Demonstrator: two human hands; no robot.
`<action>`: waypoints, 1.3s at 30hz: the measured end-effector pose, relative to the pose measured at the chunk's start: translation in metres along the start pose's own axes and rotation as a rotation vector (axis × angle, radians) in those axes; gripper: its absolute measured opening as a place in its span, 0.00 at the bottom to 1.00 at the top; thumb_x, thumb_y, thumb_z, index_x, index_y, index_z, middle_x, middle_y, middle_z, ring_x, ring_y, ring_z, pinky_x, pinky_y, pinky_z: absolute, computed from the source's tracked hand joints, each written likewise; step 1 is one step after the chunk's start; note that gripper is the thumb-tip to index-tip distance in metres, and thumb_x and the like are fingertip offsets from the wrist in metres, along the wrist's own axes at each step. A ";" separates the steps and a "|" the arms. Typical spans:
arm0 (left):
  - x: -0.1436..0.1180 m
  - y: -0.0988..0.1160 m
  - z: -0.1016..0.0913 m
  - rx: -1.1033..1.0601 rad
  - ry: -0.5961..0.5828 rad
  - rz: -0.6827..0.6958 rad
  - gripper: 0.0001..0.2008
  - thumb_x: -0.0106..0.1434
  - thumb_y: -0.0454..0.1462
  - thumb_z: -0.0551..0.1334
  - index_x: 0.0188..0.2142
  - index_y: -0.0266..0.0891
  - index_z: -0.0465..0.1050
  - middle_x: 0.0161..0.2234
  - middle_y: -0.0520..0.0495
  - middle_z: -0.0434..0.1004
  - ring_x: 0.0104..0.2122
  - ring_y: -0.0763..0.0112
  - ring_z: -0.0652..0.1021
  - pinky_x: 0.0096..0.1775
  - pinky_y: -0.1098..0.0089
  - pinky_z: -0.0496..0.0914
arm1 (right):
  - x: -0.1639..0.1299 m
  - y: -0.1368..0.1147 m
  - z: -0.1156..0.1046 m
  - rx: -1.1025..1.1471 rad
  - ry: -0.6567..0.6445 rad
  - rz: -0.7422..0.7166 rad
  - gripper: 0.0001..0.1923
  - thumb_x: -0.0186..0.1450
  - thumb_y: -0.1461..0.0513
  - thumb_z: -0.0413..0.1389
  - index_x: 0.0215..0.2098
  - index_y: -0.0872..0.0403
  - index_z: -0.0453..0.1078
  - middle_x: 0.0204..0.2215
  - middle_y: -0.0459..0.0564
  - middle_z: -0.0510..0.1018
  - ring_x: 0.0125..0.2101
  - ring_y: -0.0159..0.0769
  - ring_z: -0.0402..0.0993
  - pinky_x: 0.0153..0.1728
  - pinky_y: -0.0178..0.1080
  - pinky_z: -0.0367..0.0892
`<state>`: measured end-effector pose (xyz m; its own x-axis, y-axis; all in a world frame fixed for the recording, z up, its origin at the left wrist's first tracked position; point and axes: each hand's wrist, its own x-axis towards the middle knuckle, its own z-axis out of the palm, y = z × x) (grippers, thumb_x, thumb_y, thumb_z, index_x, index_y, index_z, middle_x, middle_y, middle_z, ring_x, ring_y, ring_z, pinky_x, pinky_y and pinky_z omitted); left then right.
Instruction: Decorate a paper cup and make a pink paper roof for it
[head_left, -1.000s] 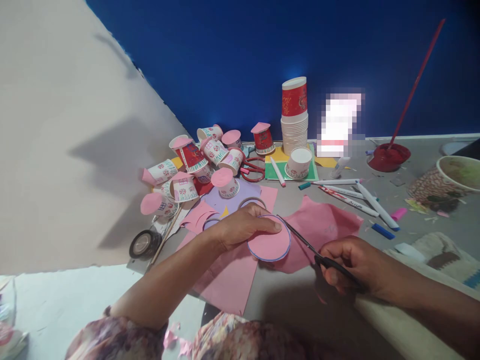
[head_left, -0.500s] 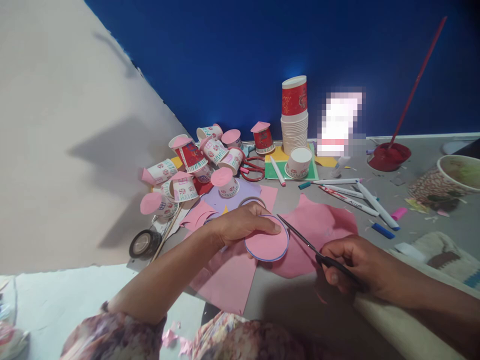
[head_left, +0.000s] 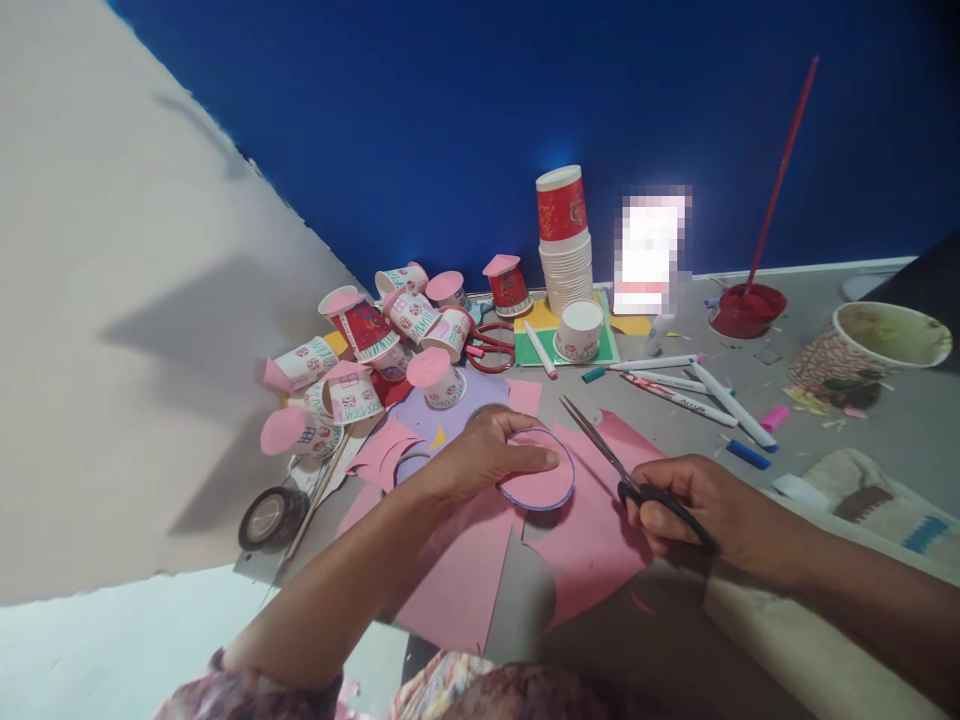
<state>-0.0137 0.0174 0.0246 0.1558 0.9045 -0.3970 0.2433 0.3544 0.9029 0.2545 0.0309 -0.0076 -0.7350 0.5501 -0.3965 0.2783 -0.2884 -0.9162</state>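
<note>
My left hand (head_left: 499,455) pinches a round pink paper disc (head_left: 541,485) with a blue line along its edge, thumb flat on top. To the right of the disc, my right hand (head_left: 679,510) grips black-handled scissors (head_left: 611,455). Their blades stand slightly apart and point up and left, not touching the disc. A cut pink paper offcut (head_left: 592,570) with a curved edge lies under and right of the disc. Below my left forearm is a larger pink sheet (head_left: 450,590).
Decorated paper cups (head_left: 352,395) with pink paper tops crowd the left back. Behind stands a cup stack (head_left: 566,265). Several markers (head_left: 682,395) lie at right, near a red pot (head_left: 746,310) and a patterned cup (head_left: 840,350). Black tape (head_left: 271,518) sits at the left edge.
The scissors have drawn away from the disc and their blades have parted a little. The pink offcut has dropped lower on the table. My view has shifted slightly.
</note>
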 end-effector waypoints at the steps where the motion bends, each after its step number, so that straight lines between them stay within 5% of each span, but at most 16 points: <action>1: 0.001 -0.002 0.001 -0.005 0.010 -0.001 0.15 0.51 0.44 0.76 0.27 0.34 0.79 0.26 0.50 0.73 0.26 0.73 0.73 0.28 0.73 0.63 | 0.000 -0.001 0.000 0.007 -0.001 0.006 0.36 0.53 0.31 0.65 0.28 0.55 0.70 0.21 0.48 0.75 0.23 0.31 0.64 0.26 0.35 0.58; 9: 0.001 -0.009 0.010 -0.308 -0.017 -0.080 0.23 0.47 0.49 0.78 0.32 0.35 0.76 0.25 0.51 0.75 0.22 0.77 0.71 0.25 0.75 0.61 | 0.001 0.001 -0.006 -0.028 0.043 0.023 0.36 0.53 0.32 0.66 0.26 0.55 0.71 0.21 0.48 0.74 0.23 0.31 0.65 0.25 0.35 0.57; 16: -0.003 -0.008 0.004 -0.352 0.022 -0.081 0.22 0.43 0.48 0.80 0.26 0.33 0.79 0.22 0.51 0.72 0.21 0.76 0.70 0.23 0.74 0.58 | 0.004 0.020 -0.010 -0.023 -0.029 0.102 0.36 0.51 0.31 0.66 0.27 0.55 0.71 0.18 0.47 0.73 0.20 0.30 0.63 0.23 0.35 0.50; 39: -0.006 -0.015 0.009 -0.289 -0.042 -0.081 0.17 0.48 0.46 0.74 0.25 0.33 0.77 0.19 0.54 0.66 0.19 0.78 0.64 0.24 0.72 0.53 | 0.004 0.007 -0.002 -0.111 -0.083 0.116 0.35 0.54 0.32 0.66 0.26 0.55 0.70 0.19 0.49 0.75 0.21 0.30 0.61 0.25 0.36 0.51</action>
<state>-0.0096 0.0050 0.0122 0.1881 0.8622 -0.4704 -0.0247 0.4830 0.8753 0.2546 0.0332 -0.0159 -0.7412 0.4503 -0.4979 0.4276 -0.2550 -0.8673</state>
